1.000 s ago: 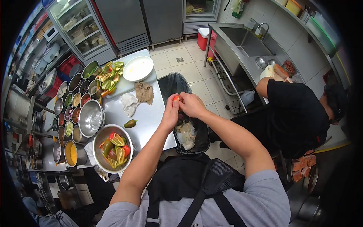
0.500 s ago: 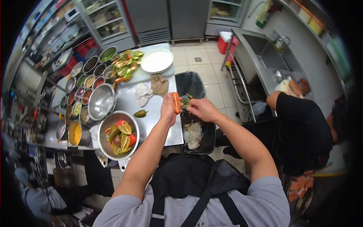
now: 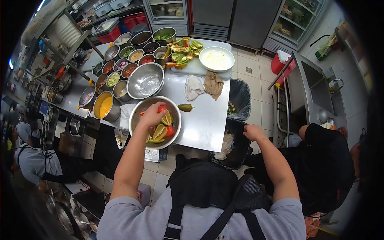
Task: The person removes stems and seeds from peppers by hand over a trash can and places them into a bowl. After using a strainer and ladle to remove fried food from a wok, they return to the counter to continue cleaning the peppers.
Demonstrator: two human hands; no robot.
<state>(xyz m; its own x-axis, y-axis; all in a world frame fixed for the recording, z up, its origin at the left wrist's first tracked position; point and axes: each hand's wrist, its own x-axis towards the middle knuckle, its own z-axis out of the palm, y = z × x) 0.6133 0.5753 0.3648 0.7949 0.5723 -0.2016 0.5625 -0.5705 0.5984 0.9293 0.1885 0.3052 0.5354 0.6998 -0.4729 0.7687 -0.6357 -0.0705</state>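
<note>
My left hand (image 3: 153,116) reaches down into a steel bowl (image 3: 179,134) of cut peppers, its fingers curled at a red bell pepper piece (image 3: 161,109). The palm side is hidden. Green and yellowish pepper halves (image 3: 160,132) and another red piece (image 3: 170,131) lie in the same bowl. My right hand (image 3: 253,132) is closed at the edge of a black-lined bin (image 3: 239,154); what it holds, if anything, is hidden. A whole dark green pepper (image 3: 185,107) lies on the steel table (image 3: 200,128), just right of the bowl.
An emptier steel bowl (image 3: 146,82) and several containers of chopped food stand to the left. Cut peppers (image 3: 184,52) and a white plate (image 3: 217,59) are at the back. Two cloths (image 3: 214,85) lie near a second bin (image 3: 242,100). A person in black (image 3: 324,168) is at right.
My left hand has moved from above the bin into the pepper bowl, taking the red pepper half out of clear view. My hands have separated; the right is closed. The view has shifted left.
</note>
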